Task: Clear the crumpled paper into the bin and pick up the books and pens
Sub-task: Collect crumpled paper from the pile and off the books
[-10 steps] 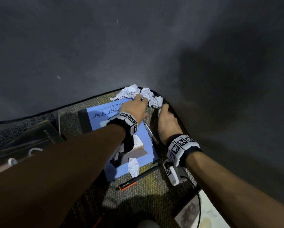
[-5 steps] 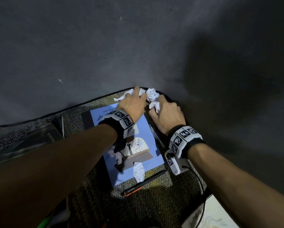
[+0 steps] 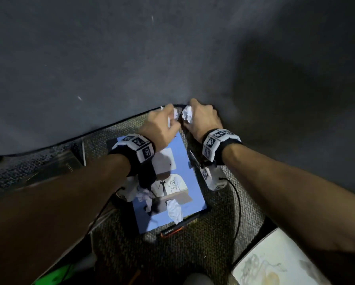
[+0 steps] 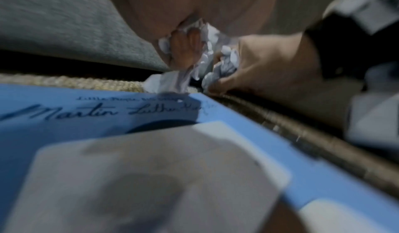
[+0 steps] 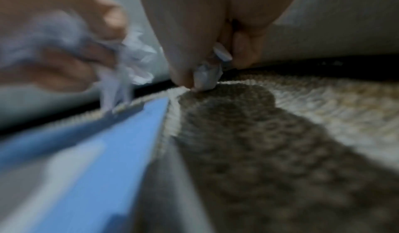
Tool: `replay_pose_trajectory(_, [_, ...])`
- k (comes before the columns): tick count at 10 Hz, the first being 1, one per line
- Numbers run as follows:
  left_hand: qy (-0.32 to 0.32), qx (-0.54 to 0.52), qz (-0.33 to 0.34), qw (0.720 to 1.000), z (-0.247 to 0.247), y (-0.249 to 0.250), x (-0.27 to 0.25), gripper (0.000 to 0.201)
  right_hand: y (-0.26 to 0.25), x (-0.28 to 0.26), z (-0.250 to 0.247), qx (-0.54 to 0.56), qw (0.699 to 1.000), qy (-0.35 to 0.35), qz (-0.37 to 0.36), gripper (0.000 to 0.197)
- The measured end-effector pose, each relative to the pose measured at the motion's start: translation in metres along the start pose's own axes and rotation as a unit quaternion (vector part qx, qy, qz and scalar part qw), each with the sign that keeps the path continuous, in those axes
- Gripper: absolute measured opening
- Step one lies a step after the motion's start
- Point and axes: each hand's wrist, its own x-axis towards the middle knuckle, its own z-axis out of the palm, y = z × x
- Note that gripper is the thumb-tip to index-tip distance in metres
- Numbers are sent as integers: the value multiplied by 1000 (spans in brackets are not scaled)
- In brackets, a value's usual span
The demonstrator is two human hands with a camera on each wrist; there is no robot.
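Note:
My left hand (image 3: 164,122) grips a wad of crumpled white paper (image 3: 173,117) at the far end of the blue picture book (image 3: 179,161). Beside it my right hand (image 3: 200,118) holds a second crumpled wad (image 3: 187,115); in the right wrist view its fingers (image 5: 183,62) pinch that paper (image 5: 207,73) just above the carpet. The left wrist view shows paper (image 4: 201,60) bunched in my curled left fingers. Two more paper scraps (image 3: 174,210) (image 3: 140,193) lie on the book. A black and orange pen (image 3: 171,231) lies at the book's near edge, another pen (image 3: 194,159) along its right side.
The book lies on woven brown carpet (image 3: 193,249) against a grey upholstered surface (image 3: 131,68). A dark book (image 3: 55,169) lies to the left and a pale illustrated book (image 3: 275,266) at the bottom right. A black cable (image 3: 238,204) runs from my right wrist.
Both hands have moved forward over the loose paper at the book's far end and closed round it; a second ago the paper lay spread in front of my straight fingers.

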Motion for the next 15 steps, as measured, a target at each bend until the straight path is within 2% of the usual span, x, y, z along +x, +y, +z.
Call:
replay_pose_trajectory(1, [70,-112,-74,988,-21,0,-12,22,-5,-8,-5,68,997,7,22,32])
replay_pose_trajectory(2, [0,-200,-156,967,-43,-10,-25,36,-1,-36,-8,144,987,68,25,30])
replay_pose_trajectory(3, [-162,-94,-208,960,-47,-26,-57,37,-5,-90,-11,303,951,2,54,28])
replay_pose_trajectory(4, [-204,155,-135,957,-40,-38,-86,37,-10,-117,-4,317,941,-102,62,21])
replay_pose_trajectory(5, [-170,185,-81,965,-34,-45,-105,33,-19,-133,8,225,966,-111,60,16])
replay_pose_trajectory(6, [-160,199,-32,966,-27,-45,-116,21,-32,-139,18,131,986,-102,24,15])
replay_pose_trajectory(7, [-163,245,-22,955,-20,-40,-125,35,-37,-144,29,49,994,-98,-11,36])
replay_pose_trajectory(8, [-176,250,-26,952,-18,-38,-133,43,-39,-154,39,3,995,-91,-38,47])
replay_pose_trajectory(9, [-161,255,-9,953,-18,-40,-144,41,-40,-163,43,1,993,-85,-80,59])
replay_pose_trajectory(10, [-180,295,31,938,-12,-47,-156,75,-39,-158,39,61,992,-96,-61,44])
replay_pose_trajectory(11, [-215,367,52,903,-7,-53,-159,86,-33,-155,21,198,978,-26,56,11])
replay_pose_trajectory(12, [-203,385,58,899,-6,-53,-159,62,-23,-155,4,300,943,9,141,5])
replay_pose_trajectory(13, [-203,349,64,912,-12,-53,-149,39,-16,-158,-2,300,938,17,175,9])
replay_pose_trajectory(14, [-178,279,17,943,-24,-53,-129,31,-13,-164,1,209,965,-28,156,9])
replay_pose_trajectory(15, [-103,214,-19,971,-36,-44,-107,28,-19,-166,3,142,979,-75,123,11])
